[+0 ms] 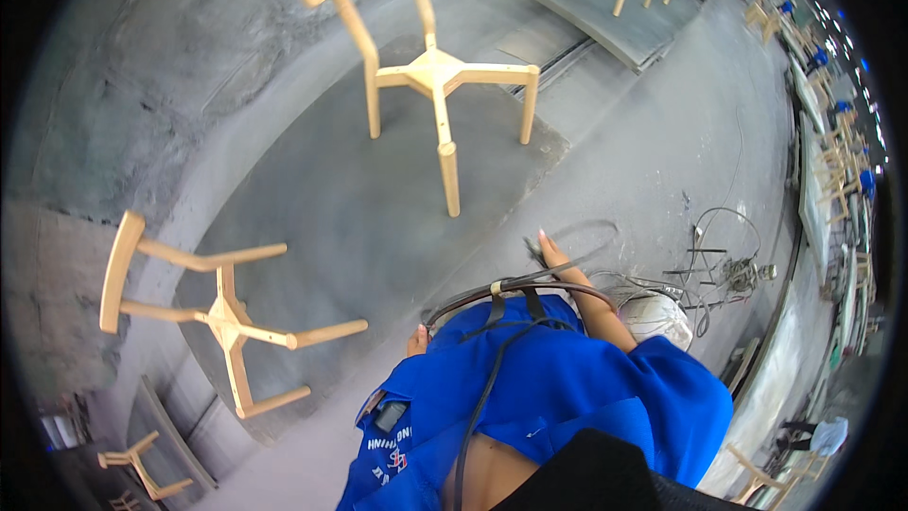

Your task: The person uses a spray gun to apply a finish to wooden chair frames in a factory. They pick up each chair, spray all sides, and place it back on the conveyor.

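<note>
My right hand (558, 257) is stretched out ahead of my waist, closed round a thin dark hose (596, 225) that loops off blurred to the right. A dark, smeared part sticks out beside its fingers; its kind is unclear. Low at my left side, my left hand (417, 341) shows only in part, next to a thicker brown hose (463, 296) curving across my front. A tie (496, 290) bundles the hoses at my waist. Ahead stands a bare wooden chair frame (436, 70) without a seat. Another such chair frame (225, 321) is at the left.
A dark round floor platform (322, 189) lies under both frames. Grey sheet panels (605, 9) carry more chairs farther off. At right are a white bucket-like container (659, 318), tangled cables and a metal fitting (742, 274). Distant workers in blue and chair rows line the right edge.
</note>
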Demonstrator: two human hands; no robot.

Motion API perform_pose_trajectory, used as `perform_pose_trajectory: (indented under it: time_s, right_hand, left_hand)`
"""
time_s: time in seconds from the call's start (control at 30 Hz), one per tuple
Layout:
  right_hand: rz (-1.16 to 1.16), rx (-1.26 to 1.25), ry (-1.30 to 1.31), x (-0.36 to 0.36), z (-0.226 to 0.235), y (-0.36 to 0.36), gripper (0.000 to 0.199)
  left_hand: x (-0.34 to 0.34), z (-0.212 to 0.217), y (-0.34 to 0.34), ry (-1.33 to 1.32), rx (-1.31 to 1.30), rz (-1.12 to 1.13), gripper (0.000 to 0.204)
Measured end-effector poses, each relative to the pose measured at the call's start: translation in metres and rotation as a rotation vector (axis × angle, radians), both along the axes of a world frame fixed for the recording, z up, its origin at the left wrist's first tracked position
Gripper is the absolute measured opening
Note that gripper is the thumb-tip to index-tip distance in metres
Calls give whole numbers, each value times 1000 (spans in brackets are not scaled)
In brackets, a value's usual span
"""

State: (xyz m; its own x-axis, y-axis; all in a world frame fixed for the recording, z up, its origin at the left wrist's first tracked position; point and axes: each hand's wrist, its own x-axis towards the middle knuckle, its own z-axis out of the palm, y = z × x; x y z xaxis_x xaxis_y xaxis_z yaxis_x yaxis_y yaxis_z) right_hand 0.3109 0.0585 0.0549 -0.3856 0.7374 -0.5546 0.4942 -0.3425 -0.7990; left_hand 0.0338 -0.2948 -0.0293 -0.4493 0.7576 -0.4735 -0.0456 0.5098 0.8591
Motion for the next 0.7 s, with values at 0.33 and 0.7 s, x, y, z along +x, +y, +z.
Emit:
perform_pose_trajectory:
  time_s: [0.33, 0.7]
  right_hand:
    - [-648, -351, -440, 331, -126, -109, 71]
    - [-794, -553, -202, 305, -117, -108, 38]
  left_hand:
    - [74, 23, 216, 16, -230, -694, 71]
    - [112, 119, 309, -29, -3, -955, 65]
